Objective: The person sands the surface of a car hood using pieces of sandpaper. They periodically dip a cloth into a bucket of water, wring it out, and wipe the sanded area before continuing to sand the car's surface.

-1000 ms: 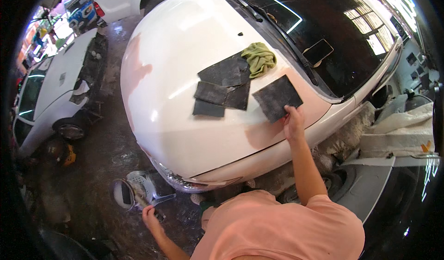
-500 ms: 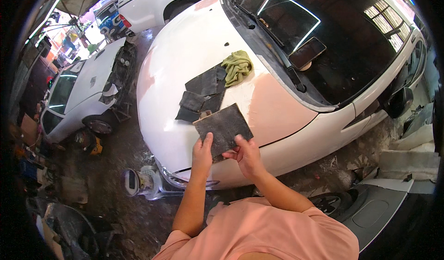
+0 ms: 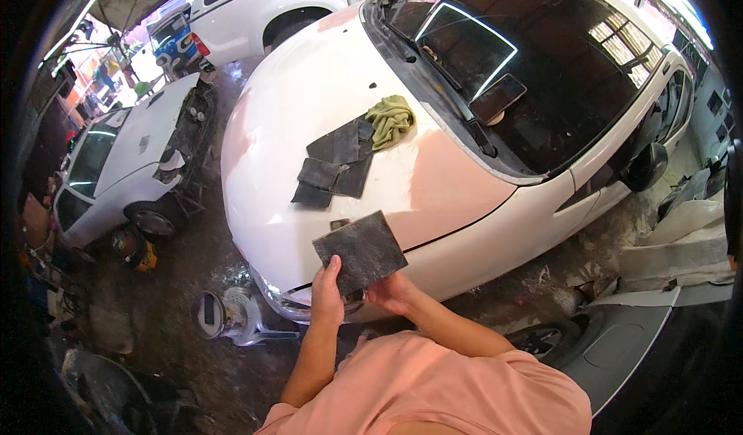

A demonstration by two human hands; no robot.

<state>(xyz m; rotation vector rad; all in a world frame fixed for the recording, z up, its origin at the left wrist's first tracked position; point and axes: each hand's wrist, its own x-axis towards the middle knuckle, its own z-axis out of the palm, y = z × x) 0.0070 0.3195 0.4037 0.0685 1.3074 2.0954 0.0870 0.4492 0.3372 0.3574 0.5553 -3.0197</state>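
A dark grey sheet of sandpaper (image 3: 361, 251) is held up over the near corner of a white car hood (image 3: 302, 118). My left hand (image 3: 328, 297) pinches its lower left edge, thumb lying on top. From the lower right my right hand (image 3: 393, 292) reaches under the same sheet, most of its fingers hidden behind it. Farther up the hood lie several dark sandpaper pieces (image 3: 334, 160), overlapping, with a crumpled olive-green cloth (image 3: 391, 121) against their upper right. A small brownish block (image 3: 339, 224) shows just beyond the held sheet.
A phone (image 3: 498, 99) lies on the windshield above a wiper. Pinkish filler patches (image 3: 453, 176) mark the hood. Beside the front bumper stands a bucket (image 3: 210, 314) by a pale plastic stool (image 3: 248, 315). Left is a partly dismantled car (image 3: 131, 152); a grey panel (image 3: 631, 350) sits at right.
The sandpaper has come a little lower and nearer to me. My right thumb has left its top face, and that hand has slid underneath. My left hand keeps its hold.
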